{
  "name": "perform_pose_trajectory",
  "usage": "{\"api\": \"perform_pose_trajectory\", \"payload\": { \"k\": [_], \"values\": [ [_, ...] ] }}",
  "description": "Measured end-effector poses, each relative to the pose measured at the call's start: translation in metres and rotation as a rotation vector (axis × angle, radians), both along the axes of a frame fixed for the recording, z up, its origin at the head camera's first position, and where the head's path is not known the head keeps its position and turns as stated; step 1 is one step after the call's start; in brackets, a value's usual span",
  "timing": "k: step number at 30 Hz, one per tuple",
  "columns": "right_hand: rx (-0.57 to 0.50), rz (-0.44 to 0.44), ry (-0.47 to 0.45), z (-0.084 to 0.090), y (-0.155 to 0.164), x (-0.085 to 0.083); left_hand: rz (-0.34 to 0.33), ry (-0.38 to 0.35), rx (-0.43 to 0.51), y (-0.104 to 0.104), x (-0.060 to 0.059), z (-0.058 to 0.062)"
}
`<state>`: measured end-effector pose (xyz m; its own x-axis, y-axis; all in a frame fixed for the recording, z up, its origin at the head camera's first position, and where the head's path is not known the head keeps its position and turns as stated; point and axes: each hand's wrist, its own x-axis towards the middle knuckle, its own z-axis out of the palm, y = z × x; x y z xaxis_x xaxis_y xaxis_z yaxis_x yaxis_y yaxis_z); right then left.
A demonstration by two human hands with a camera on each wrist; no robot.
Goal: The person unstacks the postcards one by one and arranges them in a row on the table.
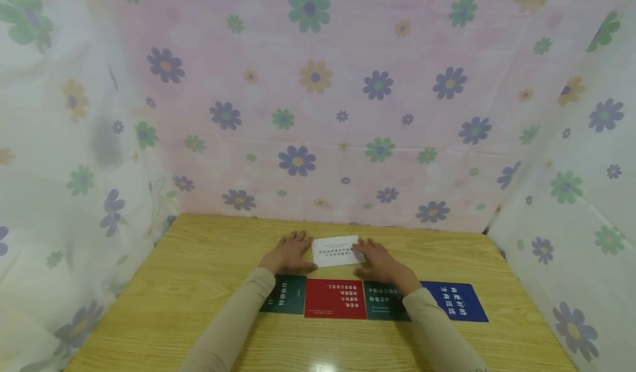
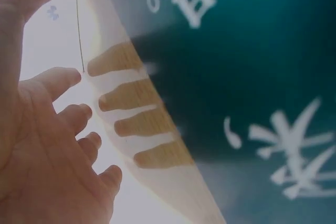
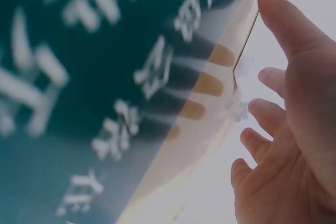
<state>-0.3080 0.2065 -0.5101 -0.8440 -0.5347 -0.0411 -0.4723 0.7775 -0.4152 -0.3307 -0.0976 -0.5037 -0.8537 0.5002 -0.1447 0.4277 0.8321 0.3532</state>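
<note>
A white card [image 1: 338,251] with printed lines of text is held between both hands, close over the table behind a row of coloured cards. My left hand [image 1: 290,253] holds its left side, thumb at the near corner and index finger at the far one. At the right side, my right hand [image 1: 380,261] holds it with thumb and index finger, one fingertip overlapping the print. In the left wrist view the left hand's other fingers [image 2: 76,116] spread apart, off the table. The right hand's fingers [image 3: 266,116] look much the same in the right wrist view.
In front of the hands lie a dark green card [image 1: 288,295], a red card [image 1: 335,298], another dark green card [image 1: 385,300] and a blue card [image 1: 459,301], partly covered by the sleeves. Flowered sheeting [image 1: 318,118] encloses the wooden table [image 1: 199,261] at the back and sides.
</note>
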Motion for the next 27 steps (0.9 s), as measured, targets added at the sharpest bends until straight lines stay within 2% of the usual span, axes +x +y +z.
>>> {"api": "perform_pose_trajectory", "payload": {
  "k": [10, 15, 23, 27],
  "values": [
    [0.072, -0.056, -0.025, 0.006, 0.005, -0.016, 0.021, -0.060, 0.012, -0.005, -0.006, -0.001],
    [0.086, -0.044, -0.023, 0.005, 0.007, -0.028, 0.016, -0.066, 0.005, -0.006, -0.009, -0.001],
    [0.094, -0.077, -0.097, 0.010, 0.004, -0.030, 0.016, -0.064, 0.010, -0.008, -0.013, -0.008],
    [0.082, -0.084, -0.105, 0.008, 0.004, -0.032, 0.018, -0.067, 0.015, -0.008, -0.013, -0.010]
  ]
}}
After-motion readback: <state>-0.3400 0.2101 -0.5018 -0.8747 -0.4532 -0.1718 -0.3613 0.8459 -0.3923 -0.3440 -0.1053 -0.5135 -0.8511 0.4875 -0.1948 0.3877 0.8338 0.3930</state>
